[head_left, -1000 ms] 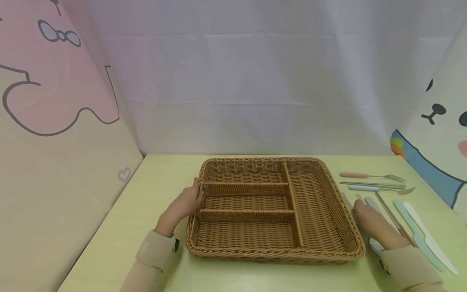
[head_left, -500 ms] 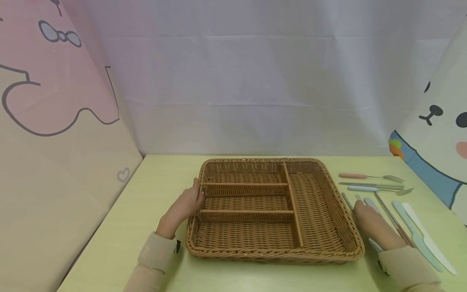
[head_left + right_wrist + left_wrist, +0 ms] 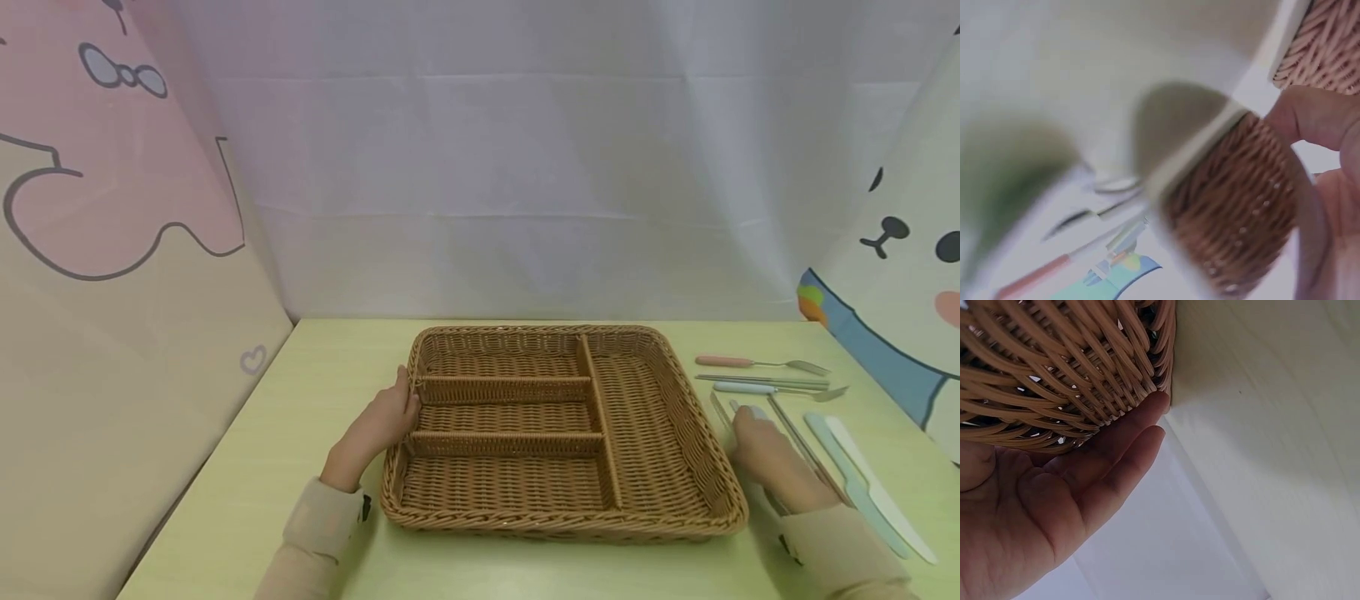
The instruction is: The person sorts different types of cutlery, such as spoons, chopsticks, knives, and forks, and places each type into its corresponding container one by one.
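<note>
Wicker basket (image 3: 562, 525) sits mid-table, long sides running left-right. Three crosswise bays on the left, one lengthwise bay on the right, all visible bays bare. Left hand (image 3: 378, 425) holds its left rim: thumb at the rim, fingers nearly straight along the outer wall, only slightly parted.

Right hand (image 3: 772, 454) is low beside the basket's right wall, over cutlery. Fingers bent; can't tell how far closed or what they have hold of, wrist view too blurred. Thin handles poke out past the fingertips.

Other cutlery on the table (image 3: 345, 350): pink-handled utensil (image 3: 723, 362) farthest back, then thin chopsticks (image 3: 765, 380) and blue-handled fork (image 3: 750, 387), all roughly crosswise. Mint knife (image 3: 853, 483) and white knife (image 3: 881, 492) lie side by side, slanted, right of the hand. Pale cloth backdrop (image 3: 495, 167) behind.
</note>
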Demonstrator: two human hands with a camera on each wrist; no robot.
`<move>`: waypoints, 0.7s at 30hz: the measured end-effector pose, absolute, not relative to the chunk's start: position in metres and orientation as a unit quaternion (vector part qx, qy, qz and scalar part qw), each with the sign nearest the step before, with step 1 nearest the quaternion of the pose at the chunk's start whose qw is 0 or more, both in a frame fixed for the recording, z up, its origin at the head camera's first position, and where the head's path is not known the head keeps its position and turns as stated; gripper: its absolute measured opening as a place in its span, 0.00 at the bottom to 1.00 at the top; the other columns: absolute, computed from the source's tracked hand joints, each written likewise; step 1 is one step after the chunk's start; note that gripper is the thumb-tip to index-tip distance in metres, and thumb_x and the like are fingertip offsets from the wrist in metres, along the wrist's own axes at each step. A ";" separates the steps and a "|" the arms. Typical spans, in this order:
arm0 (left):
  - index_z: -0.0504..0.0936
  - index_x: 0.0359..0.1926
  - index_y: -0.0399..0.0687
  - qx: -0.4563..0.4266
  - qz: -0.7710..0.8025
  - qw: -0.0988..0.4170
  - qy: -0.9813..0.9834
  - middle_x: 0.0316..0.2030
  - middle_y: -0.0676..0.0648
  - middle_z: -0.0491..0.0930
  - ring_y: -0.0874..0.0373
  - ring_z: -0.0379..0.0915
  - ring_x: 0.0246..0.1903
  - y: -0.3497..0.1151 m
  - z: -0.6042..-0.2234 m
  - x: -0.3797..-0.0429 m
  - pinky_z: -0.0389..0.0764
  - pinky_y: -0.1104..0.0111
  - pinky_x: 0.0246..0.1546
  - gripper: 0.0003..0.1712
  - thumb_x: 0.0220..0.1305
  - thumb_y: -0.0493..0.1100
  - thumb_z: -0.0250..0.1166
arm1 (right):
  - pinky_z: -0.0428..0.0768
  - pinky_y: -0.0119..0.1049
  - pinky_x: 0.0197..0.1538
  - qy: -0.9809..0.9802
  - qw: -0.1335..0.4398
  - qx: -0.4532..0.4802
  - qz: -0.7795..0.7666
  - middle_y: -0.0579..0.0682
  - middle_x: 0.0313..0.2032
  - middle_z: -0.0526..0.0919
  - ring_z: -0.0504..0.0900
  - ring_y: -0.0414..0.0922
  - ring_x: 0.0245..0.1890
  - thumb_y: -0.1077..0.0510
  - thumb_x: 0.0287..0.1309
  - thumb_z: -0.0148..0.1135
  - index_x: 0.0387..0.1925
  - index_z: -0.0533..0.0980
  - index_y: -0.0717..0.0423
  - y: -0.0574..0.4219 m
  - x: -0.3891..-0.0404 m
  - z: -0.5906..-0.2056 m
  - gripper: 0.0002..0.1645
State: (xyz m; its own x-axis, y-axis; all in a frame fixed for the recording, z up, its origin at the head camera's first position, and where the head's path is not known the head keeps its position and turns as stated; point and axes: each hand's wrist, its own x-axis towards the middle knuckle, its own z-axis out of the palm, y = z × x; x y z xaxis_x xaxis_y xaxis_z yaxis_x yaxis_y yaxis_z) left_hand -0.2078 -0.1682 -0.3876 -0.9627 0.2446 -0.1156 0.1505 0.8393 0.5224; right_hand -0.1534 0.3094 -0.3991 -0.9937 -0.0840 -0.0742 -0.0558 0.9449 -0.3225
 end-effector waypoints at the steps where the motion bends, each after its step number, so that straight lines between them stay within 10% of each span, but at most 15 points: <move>1: 0.32 0.67 0.26 0.104 0.264 0.088 0.955 0.10 0.52 0.61 0.64 0.50 0.08 -0.168 -0.388 -0.208 0.58 0.74 0.11 0.36 0.71 0.41 0.40 | 0.68 0.40 0.20 0.986 0.033 -0.036 -0.162 0.60 0.19 0.68 0.68 0.49 0.17 0.70 0.45 0.48 0.30 0.58 0.74 0.309 -0.153 -0.398 0.11; 21: 0.31 0.67 0.26 0.105 0.269 0.087 0.953 0.10 0.52 0.61 0.63 0.50 0.08 -0.168 -0.390 -0.208 0.59 0.72 0.12 0.36 0.71 0.41 0.40 | 0.56 0.33 0.17 0.983 0.002 -0.039 -0.178 0.51 0.15 0.65 0.56 0.41 0.13 0.71 0.48 0.41 0.53 0.54 0.84 0.278 -0.162 -0.344 0.29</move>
